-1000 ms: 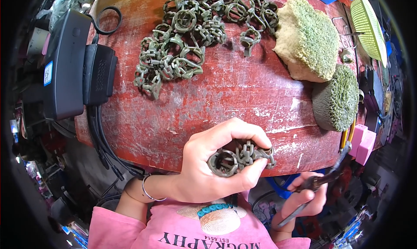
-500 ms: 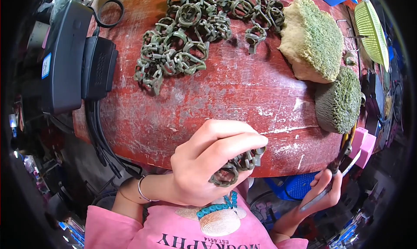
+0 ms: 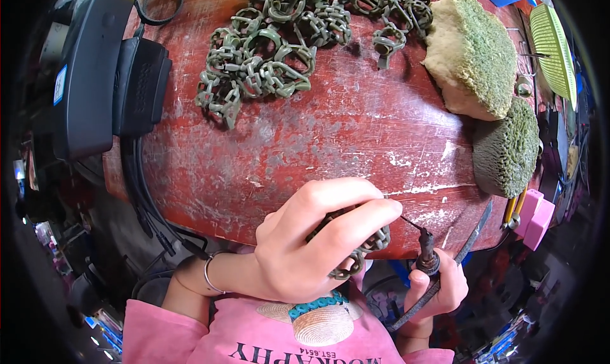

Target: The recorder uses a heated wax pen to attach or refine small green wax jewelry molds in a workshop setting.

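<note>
My left hand [image 3: 305, 243] is closed around a dark green cluster of rings and links [image 3: 376, 237], partly hidden by the fingers, just over the table's near edge. In my right hand [image 3: 452, 284] is a dark pen-like tool with a thin wire tip [image 3: 427, 246]. Its tip points toward the cluster and seems close to it; whether they touch, I cannot tell. A long grey flat tool with a pointed end [image 3: 471, 240] also passes through the right hand, slanting up over the table edge.
More dark green ring-and-link clusters [image 3: 264, 65] lie at the back of the worn red table [image 3: 305, 145]. On the right are a pale green-topped foam block [image 3: 476, 59], a darker green block [image 3: 508, 151], a light green basket [image 3: 551, 53] and a pink block [image 3: 535, 218]. Black boxes [image 3: 143, 87] with cables stand left.
My right hand has moved left and inward, bringing the wire-tipped tool near the cluster. My left hand has shifted slightly right and turned the cluster. The view has shifted a little.
</note>
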Motion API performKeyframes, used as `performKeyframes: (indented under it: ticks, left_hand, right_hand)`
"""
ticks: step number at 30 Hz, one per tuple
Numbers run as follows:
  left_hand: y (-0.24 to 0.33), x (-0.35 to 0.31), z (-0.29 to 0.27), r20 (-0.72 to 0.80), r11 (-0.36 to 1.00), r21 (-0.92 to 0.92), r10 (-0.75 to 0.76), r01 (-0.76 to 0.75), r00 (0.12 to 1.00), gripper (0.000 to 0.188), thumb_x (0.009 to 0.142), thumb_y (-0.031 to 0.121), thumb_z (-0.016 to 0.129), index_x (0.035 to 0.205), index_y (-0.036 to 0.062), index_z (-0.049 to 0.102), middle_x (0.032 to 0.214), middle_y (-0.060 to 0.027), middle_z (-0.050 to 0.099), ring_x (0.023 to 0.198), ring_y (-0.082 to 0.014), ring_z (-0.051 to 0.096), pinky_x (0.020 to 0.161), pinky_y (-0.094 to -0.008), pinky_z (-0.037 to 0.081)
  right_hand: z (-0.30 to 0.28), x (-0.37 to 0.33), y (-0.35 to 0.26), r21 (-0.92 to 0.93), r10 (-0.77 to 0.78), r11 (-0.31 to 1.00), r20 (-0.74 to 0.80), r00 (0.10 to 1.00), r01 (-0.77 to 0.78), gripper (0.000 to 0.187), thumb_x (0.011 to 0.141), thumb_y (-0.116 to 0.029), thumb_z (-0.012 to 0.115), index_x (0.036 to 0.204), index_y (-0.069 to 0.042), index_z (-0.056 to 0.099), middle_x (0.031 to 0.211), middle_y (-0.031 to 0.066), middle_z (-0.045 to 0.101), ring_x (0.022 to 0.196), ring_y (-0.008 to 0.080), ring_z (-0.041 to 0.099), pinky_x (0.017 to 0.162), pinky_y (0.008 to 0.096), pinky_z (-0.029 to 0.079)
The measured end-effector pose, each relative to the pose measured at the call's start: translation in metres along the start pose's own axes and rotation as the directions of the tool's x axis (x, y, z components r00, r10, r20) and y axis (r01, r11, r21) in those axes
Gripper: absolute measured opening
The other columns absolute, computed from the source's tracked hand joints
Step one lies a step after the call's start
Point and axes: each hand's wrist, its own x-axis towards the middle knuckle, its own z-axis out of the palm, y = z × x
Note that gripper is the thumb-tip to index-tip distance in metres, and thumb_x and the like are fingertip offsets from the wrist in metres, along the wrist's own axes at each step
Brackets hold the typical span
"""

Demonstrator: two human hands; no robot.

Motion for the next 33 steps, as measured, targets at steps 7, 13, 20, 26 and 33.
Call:
performKeyframes:
  ticks: [7,13,20,26,33]
  left_hand:
    - [-0.0043,-0.0017,-0.0008,0.009,0.998,0.031,0.046,-0.047,0.999,0.045,0.057,-0.008,0.072,0.098,0.0035,0.056,0.092,-0.0095,0.051,0.076,-0.0184,0.055,0.061,-0.0246,0.048]
    - [-0.0047,-0.0012,-0.0022,0.024,0.996,0.057,0.068,-0.07,0.997,0.045,0.058,-0.007,0.072,0.098,0.0039,0.056,0.092,-0.009,0.05,0.073,-0.0179,0.055,0.058,-0.024,0.046]
    - [-0.003,-0.0013,0.0002,-0.001,0.995,0.074,0.067,-0.067,0.998,0.043,0.058,-0.006,0.073,0.097,0.0045,0.057,0.092,-0.0084,0.051,0.073,-0.0172,0.055,0.057,-0.0237,0.046]
    - [-0.0026,-0.001,0.0009,-0.02,0.995,0.079,0.06,-0.059,0.998,0.042,0.059,-0.006,0.073,0.096,0.0049,0.057,0.091,-0.0083,0.051,0.071,-0.0167,0.055,0.056,-0.0239,0.046]
    - [0.0005,0.0001,0.0046,-0.061,0.997,0.071,0.033,-0.028,0.998,0.04,0.06,-0.005,0.073,0.094,0.0056,0.057,0.09,-0.0085,0.051,0.068,-0.0166,0.055,0.055,-0.0242,0.046]
  right_hand:
    - [0.0011,0.0019,-0.0013,-0.025,-0.014,1.0,-0.005,1.0,0.014,0.048,0.074,-0.052,0.061,0.08,-0.004,0.06,0.06,0.002,0.055,0.047,0.0197,0.048,0.046,0.0294,0.038]
    - [0.0007,0.0025,-0.003,-0.028,0.01,1.0,0.004,1.0,-0.01,0.048,0.074,-0.053,0.061,0.08,-0.005,0.06,0.059,0.0015,0.055,0.047,0.0197,0.047,0.045,0.0293,0.038]
    - [0.0015,0.0034,-0.0039,-0.029,0.013,0.999,-0.014,1.0,-0.014,0.048,0.075,-0.053,0.06,0.078,-0.005,0.061,0.059,0.0012,0.055,0.047,0.0191,0.046,0.045,0.0291,0.036]
    - [0.0012,0.0022,-0.0034,-0.039,0.027,0.999,-0.013,1.0,-0.027,0.048,0.075,-0.053,0.059,0.077,-0.006,0.061,0.06,0.0008,0.055,0.046,0.0184,0.044,0.045,0.029,0.035]
    - [0.0017,0.0028,-0.0039,-0.034,0.036,0.999,-0.026,0.999,-0.036,0.048,0.075,-0.054,0.059,0.076,-0.006,0.062,0.06,-0.0001,0.055,0.045,0.0177,0.043,0.045,0.0286,0.034]
